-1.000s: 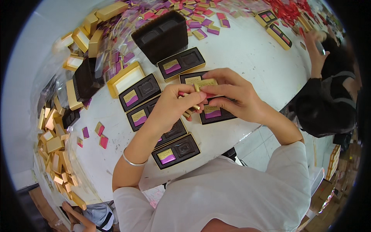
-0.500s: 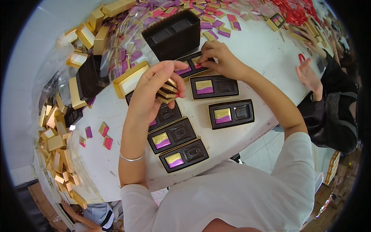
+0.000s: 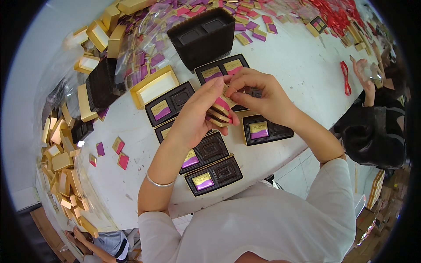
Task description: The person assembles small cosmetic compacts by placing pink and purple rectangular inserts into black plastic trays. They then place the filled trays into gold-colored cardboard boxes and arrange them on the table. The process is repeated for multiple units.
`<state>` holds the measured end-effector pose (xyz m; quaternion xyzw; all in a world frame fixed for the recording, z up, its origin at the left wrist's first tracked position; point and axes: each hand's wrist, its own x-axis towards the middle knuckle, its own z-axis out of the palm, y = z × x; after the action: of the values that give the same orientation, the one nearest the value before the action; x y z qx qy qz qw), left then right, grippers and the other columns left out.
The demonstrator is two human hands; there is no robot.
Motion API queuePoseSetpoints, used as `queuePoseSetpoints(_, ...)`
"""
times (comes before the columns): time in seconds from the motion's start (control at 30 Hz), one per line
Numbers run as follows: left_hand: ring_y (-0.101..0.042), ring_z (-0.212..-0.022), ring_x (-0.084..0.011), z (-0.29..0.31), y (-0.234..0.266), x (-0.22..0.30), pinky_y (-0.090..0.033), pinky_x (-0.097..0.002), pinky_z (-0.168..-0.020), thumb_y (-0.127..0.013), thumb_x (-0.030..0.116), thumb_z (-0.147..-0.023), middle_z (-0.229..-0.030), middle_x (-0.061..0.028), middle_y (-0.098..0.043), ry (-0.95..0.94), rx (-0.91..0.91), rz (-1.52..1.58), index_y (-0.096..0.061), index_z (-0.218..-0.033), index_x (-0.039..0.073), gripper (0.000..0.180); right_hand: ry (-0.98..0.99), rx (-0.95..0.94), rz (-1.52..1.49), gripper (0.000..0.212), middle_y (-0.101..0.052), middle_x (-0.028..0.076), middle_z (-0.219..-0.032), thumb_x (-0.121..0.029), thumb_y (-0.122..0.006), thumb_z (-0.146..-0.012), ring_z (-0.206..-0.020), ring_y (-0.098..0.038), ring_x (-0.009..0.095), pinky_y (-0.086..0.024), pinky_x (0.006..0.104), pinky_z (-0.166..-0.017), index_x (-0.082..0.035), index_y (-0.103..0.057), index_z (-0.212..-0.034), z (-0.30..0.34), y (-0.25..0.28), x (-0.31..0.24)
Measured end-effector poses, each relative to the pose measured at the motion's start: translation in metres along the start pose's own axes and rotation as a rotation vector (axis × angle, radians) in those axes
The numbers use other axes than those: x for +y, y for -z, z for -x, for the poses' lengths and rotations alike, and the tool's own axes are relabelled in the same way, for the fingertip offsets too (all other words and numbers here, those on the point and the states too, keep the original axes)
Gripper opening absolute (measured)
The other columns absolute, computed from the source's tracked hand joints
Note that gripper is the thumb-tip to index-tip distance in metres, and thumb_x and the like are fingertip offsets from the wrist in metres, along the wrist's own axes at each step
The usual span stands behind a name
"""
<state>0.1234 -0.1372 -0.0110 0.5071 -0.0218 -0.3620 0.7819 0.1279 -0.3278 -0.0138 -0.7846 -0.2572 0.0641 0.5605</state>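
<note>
My left hand (image 3: 193, 116) is closed around a small stack of foil-wrapped chocolates (image 3: 219, 115), gold with pink. Over that stack, my right hand (image 3: 265, 94) pinches the top gold-and-pink chocolate (image 3: 226, 95), its fingertips close to the left hand's. Just beyond them lies a black-lined box (image 3: 240, 59) with a purple-and-gold chocolate and a pink-and-gold one side by side. Other boxes, such as the right one (image 3: 280, 129), the left one (image 3: 182, 97) and the nearest one (image 3: 226, 173), each show one purple-and-gold chocolate beside a bare compartment. My hands partly cover two of the boxes.
A tall stack of black trays (image 3: 201, 39) stands behind the boxes, with an open gold lid (image 3: 153, 85) to its left. Loose chocolates (image 3: 153, 48) heap at the back. Gold boxes (image 3: 63, 162) pile up left. A red ribbon (image 3: 345, 79) lies near another person's hand (image 3: 367, 79).
My right hand has come back from the far box toward the left hand, leaving a pink-and-gold chocolate there. The left hand has shifted right, and the right fingers now grip the stack's top chocolate.
</note>
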Motion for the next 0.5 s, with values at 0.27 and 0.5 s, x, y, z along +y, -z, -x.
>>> queuePoseSetpoints(0.27,-0.063,-0.07,-0.0173,0.003,-0.013,0.0,-0.047,-0.0256,-0.049,-0.041,0.039,-0.095,-0.093,-0.0072,-0.061,-0.098,0.029,0.054,-0.04,-0.129,0.01,0.045,-0.015,0.141,0.002,0.018,-0.059,0.006,-0.095,-0.001,-0.061,-0.082,-0.089,-0.057,0.015,-0.046,0.0273,-0.079,-0.001,-0.059,-0.099,0.009,-0.003,-0.005)
queuePoseSetpoints(0.5,-0.057,-0.058,-0.0072,-0.002,-0.013,-0.008,-0.04,-0.0196,-0.038,-0.053,0.036,-0.09,-0.079,-0.0033,-0.063,-0.055,0.075,-0.466,-0.06,-0.099,0.003,0.035,-0.189,0.081,-0.351,0.009,-0.062,0.004,-0.091,0.002,-0.057,-0.083,-0.083,-0.058,0.011,-0.047,0.0242,-0.078,0.001,-0.061,-0.092,0.012,0.022,0.0)
